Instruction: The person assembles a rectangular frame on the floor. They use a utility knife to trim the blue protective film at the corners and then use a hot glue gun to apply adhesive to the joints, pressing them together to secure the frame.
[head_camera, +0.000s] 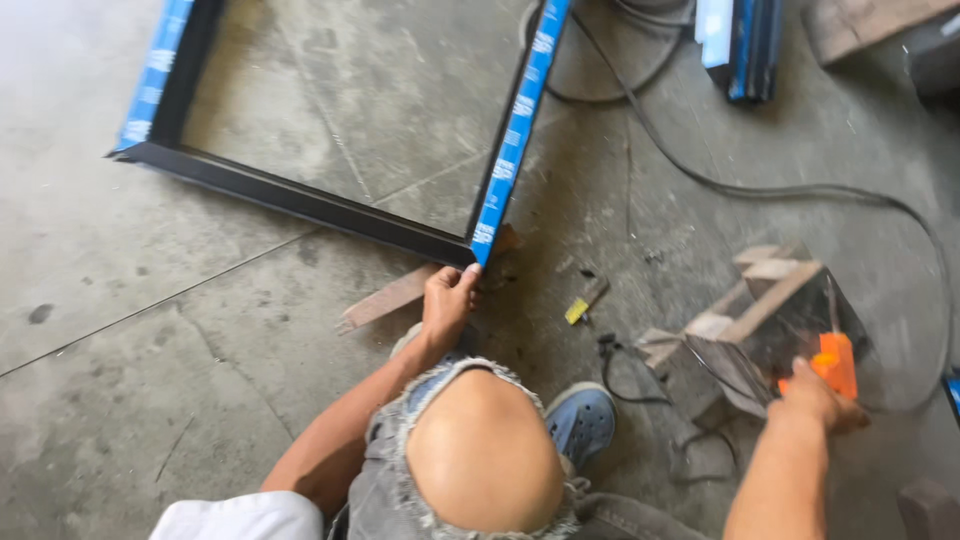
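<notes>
The left hand (447, 300) has its grip closed on the near corner of a dark metal frame (300, 198), fingers curled just under the point where the blue-taped bar (517, 132) meets the bottom bar. The hold looks meant to steady that joint against the concrete floor (120, 330), where the frame lies flat. A wood strip (385, 298) sits under the same corner, touching the hand, seemingly to lift the joint off the floor. The corner lies right at the fingertips, and the rest of the frame stretches away up and to the left.

Further right, a bare knee (485, 455) and a blue shoe (582, 422) show a crouch close to the work. A small yellow-tipped tool (585, 300) lies loose beside the corner. On the far right, the right hand (820, 398) grasps an orange handle (836, 362), held over a wooden block stand (745, 320), well apart from the frame. A black cable (760, 190) loops across the floor behind it.
</notes>
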